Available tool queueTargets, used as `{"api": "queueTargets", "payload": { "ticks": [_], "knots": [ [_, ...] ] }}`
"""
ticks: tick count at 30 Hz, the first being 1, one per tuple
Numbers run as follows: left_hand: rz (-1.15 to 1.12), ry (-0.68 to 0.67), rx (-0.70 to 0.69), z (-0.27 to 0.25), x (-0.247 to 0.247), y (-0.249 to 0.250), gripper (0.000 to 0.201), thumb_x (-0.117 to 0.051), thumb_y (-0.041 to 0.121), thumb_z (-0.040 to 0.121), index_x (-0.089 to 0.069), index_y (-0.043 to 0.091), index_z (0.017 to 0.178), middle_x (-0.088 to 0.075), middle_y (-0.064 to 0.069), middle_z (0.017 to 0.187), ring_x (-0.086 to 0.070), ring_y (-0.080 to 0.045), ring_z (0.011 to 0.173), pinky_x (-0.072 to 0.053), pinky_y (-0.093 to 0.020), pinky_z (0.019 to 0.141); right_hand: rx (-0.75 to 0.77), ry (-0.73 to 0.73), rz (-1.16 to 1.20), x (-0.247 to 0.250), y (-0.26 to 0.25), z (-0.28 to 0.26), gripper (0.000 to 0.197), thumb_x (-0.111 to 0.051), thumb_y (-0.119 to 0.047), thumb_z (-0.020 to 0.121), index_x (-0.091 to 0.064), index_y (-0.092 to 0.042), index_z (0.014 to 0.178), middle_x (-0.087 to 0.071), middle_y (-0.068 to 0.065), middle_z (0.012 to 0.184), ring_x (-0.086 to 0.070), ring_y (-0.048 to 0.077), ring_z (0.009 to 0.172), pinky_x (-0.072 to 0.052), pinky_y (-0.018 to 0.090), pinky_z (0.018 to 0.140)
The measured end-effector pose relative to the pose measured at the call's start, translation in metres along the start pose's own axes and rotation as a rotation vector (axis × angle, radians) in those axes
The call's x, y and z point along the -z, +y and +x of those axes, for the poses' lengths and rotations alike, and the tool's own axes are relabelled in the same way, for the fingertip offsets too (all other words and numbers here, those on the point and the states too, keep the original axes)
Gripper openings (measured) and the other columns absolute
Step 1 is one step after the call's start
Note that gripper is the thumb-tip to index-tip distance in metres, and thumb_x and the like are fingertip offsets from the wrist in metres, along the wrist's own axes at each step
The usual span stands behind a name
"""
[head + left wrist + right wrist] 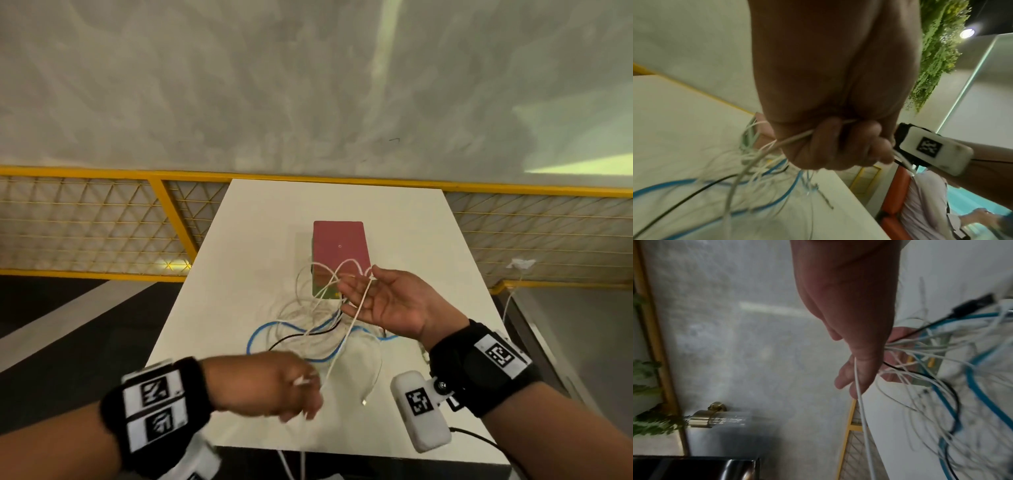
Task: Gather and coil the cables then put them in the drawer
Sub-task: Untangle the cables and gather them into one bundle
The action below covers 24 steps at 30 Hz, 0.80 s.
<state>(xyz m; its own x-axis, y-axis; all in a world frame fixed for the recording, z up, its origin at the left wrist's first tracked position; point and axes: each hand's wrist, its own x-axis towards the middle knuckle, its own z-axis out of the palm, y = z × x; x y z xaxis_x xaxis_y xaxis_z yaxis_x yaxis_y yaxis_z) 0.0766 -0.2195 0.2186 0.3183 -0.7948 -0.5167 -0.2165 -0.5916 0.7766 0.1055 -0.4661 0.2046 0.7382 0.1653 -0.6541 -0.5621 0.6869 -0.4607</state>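
Note:
A tangle of blue (260, 334), black (291, 337) and white cables lies on the white table (239, 240), in front of a small pink-topped drawer box (340, 250). Near the table's front edge, my left hand (308, 387) grips one white cable (346, 337). The left wrist view shows its fingers (828, 146) curled round that white cable (789, 140). The cable runs up to my right hand (359, 294), which is held palm up above the pile with fingers out. Loops of the cable lie over those fingers (855, 369). A loose connector end (364, 401) dangles below.
A yellow mesh railing (102, 219) runs behind and beside the table, with a grey wall beyond it. The table's near edge (342, 455) is just under my wrists. In the left wrist view a seated person (925, 203) is on an orange seat to the right.

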Motion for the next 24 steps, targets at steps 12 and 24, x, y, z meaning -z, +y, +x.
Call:
{"api": "queueTargets", "payload": {
  "ticks": [12,24],
  "knots": [
    [0.005,0.455,0.062,0.027,0.028,-0.009,0.036,-0.051,0.045,0.097,-0.065,0.013,0.087,-0.068,-0.001,0.079,-0.060,-0.006,0.056,-0.050,-0.019,0.056,0.045,0.061,-0.150,0.005,0.041,0.007,0.015,-0.045,-0.016,0.102,-0.060,-0.012,0.098,-0.077,0.010,0.098,-0.076,0.023,0.078,-0.057,0.042,0.072],
    [0.036,0.075,0.049,0.040,0.015,0.030,0.026,-0.052,0.032,0.092,-0.065,0.016,0.077,-0.068,-0.012,0.072,-0.055,-0.009,0.052,-0.043,-0.018,0.050,0.009,0.106,0.021,-0.001,0.025,0.007,0.024,-0.039,-0.017,0.103,-0.055,-0.002,0.094,-0.076,0.020,0.085,-0.069,0.032,0.089,-0.058,0.045,0.069]
  ]
}}
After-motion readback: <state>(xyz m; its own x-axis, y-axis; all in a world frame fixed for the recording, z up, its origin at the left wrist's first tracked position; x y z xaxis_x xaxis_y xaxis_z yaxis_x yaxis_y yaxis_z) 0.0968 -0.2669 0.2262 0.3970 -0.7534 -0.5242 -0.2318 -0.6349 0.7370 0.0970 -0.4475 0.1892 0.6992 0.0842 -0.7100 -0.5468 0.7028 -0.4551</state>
